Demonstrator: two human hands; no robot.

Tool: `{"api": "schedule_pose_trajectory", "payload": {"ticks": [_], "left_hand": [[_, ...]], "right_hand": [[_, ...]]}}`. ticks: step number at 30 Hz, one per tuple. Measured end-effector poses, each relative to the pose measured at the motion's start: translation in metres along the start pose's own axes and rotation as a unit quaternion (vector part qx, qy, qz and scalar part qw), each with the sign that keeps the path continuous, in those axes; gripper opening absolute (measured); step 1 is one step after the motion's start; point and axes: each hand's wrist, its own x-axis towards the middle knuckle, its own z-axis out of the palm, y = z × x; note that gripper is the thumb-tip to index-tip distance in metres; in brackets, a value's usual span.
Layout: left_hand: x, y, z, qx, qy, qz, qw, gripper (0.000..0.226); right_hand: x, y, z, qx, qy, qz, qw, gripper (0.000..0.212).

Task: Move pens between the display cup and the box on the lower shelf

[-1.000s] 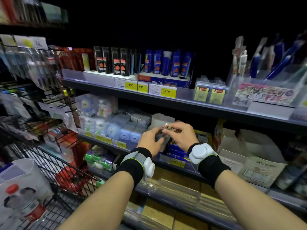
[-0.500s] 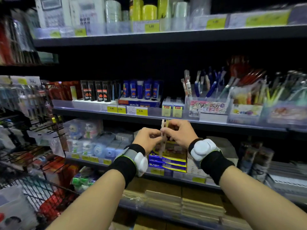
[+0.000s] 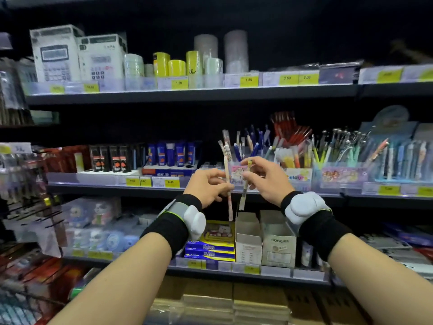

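My left hand [image 3: 207, 187] pinches a pale slim pen [image 3: 228, 198] that hangs almost upright. My right hand [image 3: 267, 181] pinches a second pale pen [image 3: 244, 195], tilted slightly. Both pens are held in front of the clear display cup [image 3: 236, 175] on the middle shelf, which holds a few similar pale pens. Directly below, on the lower shelf, stands an open grey cardboard box [image 3: 248, 240] with its flap up. The pen tips hang just above that box.
More clear cups of blue, red and pastel pens [image 3: 328, 151] fill the middle shelf to the right. A second grey box [image 3: 278, 245] and blue-yellow packs [image 3: 210, 247] stand beside the open box. Calculators and tape rolls sit on the top shelf. A cart is at the lower left.
Both hands have risen from the lower shelf to the level of the display cup. The pens, first held together, are now split, one in each hand. The view has tilted upward.
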Motion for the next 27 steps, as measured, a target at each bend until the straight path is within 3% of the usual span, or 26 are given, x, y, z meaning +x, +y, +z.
{"api": "schedule_pose_trajectory", "payload": {"ticks": [7,16,21,27], "left_hand": [[0.021,0.033,0.000,0.018,0.075,0.062,0.995,0.026],[0.056,0.045,-0.002,0.004,0.171,0.124,0.977,0.016],[0.068,0.044,0.005,0.004,0.229,0.163,0.960,0.018],[0.087,0.030,0.013,0.011,0.232,0.156,0.960,0.019]], "right_hand": [[0.006,-0.006,-0.032,0.044,0.054,0.009,0.998,0.031],[0.030,-0.004,-0.053,0.090,0.208,0.000,0.974,0.024],[0.040,-0.004,-0.050,0.079,0.210,-0.018,0.974,0.026],[0.055,0.010,-0.037,0.061,0.178,-0.010,0.982,0.020]]}}
